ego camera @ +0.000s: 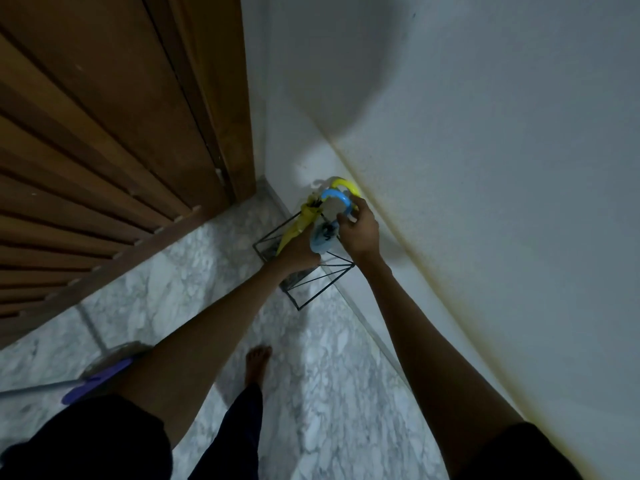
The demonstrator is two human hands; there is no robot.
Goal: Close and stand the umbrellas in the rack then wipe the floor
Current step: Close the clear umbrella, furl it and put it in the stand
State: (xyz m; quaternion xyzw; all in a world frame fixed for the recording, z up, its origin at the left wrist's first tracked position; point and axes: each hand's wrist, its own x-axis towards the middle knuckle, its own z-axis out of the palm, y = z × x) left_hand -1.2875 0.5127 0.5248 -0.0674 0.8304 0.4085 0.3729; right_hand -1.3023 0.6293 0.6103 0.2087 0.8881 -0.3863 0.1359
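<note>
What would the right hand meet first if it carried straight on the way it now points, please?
The right hand grips the blue handle; pushed straight on, it would probably meet the yellow handle first, then the wall, though depth is unclear.

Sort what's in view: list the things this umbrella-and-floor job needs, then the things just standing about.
For the job: blue umbrella, gripped by the left hand and the right hand; yellow umbrella; wire rack; mop; marble floor.

Just there: wooden door; white wall.
</note>
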